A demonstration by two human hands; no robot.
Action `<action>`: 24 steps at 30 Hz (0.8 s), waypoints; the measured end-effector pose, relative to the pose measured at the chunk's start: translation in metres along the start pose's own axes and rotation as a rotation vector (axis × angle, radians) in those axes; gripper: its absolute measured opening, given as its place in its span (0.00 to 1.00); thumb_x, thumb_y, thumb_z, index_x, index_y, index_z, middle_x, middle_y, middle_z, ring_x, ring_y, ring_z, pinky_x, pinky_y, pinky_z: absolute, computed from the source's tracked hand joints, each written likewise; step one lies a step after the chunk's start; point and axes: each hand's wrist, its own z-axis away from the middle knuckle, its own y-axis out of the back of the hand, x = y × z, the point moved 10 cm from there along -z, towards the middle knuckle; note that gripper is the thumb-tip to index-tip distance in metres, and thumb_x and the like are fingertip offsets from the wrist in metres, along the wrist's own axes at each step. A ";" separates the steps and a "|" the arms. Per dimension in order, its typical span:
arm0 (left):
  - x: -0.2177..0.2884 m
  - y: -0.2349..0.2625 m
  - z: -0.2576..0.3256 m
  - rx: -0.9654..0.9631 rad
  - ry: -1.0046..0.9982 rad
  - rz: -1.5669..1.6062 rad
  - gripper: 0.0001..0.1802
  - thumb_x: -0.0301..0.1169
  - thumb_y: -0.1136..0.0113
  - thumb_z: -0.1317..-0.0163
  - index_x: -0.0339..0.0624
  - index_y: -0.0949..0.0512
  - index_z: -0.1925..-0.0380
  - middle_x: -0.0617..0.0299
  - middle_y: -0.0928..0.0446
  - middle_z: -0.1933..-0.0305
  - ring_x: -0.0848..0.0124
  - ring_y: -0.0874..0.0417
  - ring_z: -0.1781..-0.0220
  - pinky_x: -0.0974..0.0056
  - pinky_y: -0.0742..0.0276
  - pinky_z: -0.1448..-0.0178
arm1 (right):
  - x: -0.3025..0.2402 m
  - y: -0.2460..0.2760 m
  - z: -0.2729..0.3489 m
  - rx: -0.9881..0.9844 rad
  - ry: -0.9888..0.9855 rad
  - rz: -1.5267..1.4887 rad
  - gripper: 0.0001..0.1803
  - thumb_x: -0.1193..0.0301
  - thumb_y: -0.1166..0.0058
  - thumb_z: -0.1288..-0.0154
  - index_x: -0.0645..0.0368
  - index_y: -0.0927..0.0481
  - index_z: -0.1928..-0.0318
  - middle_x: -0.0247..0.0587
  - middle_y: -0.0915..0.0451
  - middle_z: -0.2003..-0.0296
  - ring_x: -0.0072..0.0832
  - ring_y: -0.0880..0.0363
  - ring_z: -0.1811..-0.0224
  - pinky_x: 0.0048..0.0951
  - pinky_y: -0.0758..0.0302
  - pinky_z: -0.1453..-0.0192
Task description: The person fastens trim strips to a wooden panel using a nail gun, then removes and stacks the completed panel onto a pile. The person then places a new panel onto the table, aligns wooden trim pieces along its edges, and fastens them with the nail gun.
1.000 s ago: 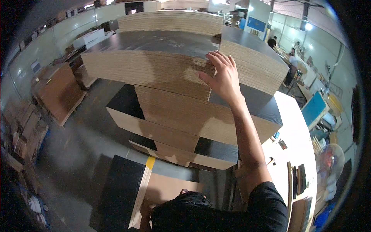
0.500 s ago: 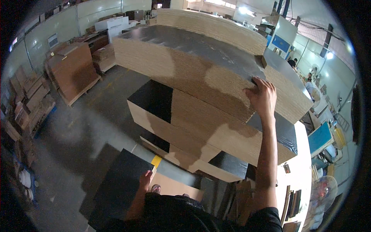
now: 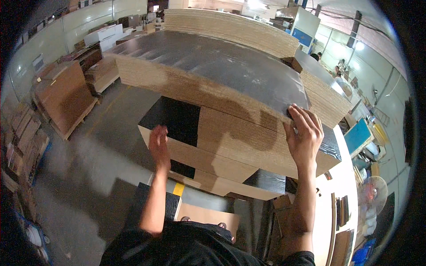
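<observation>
Right hand (image 3: 305, 135) clamped over near edge of dark-faced top panel (image 3: 230, 66) at upper centre, left hand (image 3: 158, 141) flat, fingers apart on lower stack's (image 3: 230, 142) edge; risks pinched fingers or panel sliding off if tugged unevenly.

Top board (image 3: 230, 66) glossy black face, tan chipboard edges; lower board (image 3: 171, 119) black; sleeves (image 3: 199, 244) black.
</observation>
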 end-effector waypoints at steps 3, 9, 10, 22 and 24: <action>0.082 -0.021 -0.049 0.071 0.042 0.321 0.37 0.61 0.51 0.29 0.36 0.27 0.40 0.54 0.23 0.40 0.61 0.25 0.36 0.56 0.36 0.30 | -0.018 0.018 0.014 0.011 0.035 0.045 0.15 0.69 0.39 0.39 0.60 0.13 0.52 0.43 0.13 0.52 0.40 0.15 0.48 0.41 0.22 0.42; 0.179 -0.002 -0.119 0.147 0.118 0.741 0.43 0.64 0.48 0.34 0.40 0.34 0.32 0.53 0.27 0.33 0.56 0.28 0.31 0.49 0.36 0.28 | -0.038 0.080 0.036 -0.016 -0.052 0.138 0.18 0.60 0.43 0.32 0.61 0.13 0.56 0.46 0.12 0.55 0.44 0.14 0.50 0.44 0.21 0.43; 0.188 0.015 -0.129 0.171 0.074 0.672 0.42 0.64 0.47 0.34 0.39 0.31 0.35 0.53 0.26 0.34 0.56 0.27 0.33 0.50 0.34 0.29 | -0.040 0.086 0.039 -0.021 -0.054 0.144 0.18 0.59 0.43 0.32 0.61 0.13 0.56 0.47 0.12 0.55 0.44 0.14 0.50 0.44 0.21 0.42; 0.161 -0.004 -0.117 0.026 0.282 0.507 0.28 0.44 0.43 0.31 0.31 0.25 0.41 0.48 0.21 0.40 0.53 0.19 0.42 0.49 0.21 0.39 | -0.033 0.111 0.096 -0.146 -0.196 -0.131 0.27 0.47 0.31 0.42 0.62 0.11 0.61 0.47 0.12 0.56 0.42 0.14 0.51 0.46 0.22 0.41; 0.146 0.010 -0.110 0.154 0.264 0.429 0.26 0.43 0.42 0.32 0.31 0.21 0.45 0.48 0.19 0.44 0.54 0.17 0.44 0.51 0.20 0.41 | -0.008 0.117 0.112 0.012 -0.422 -0.293 0.32 0.46 0.31 0.41 0.67 0.14 0.57 0.53 0.15 0.52 0.40 0.15 0.51 0.43 0.20 0.47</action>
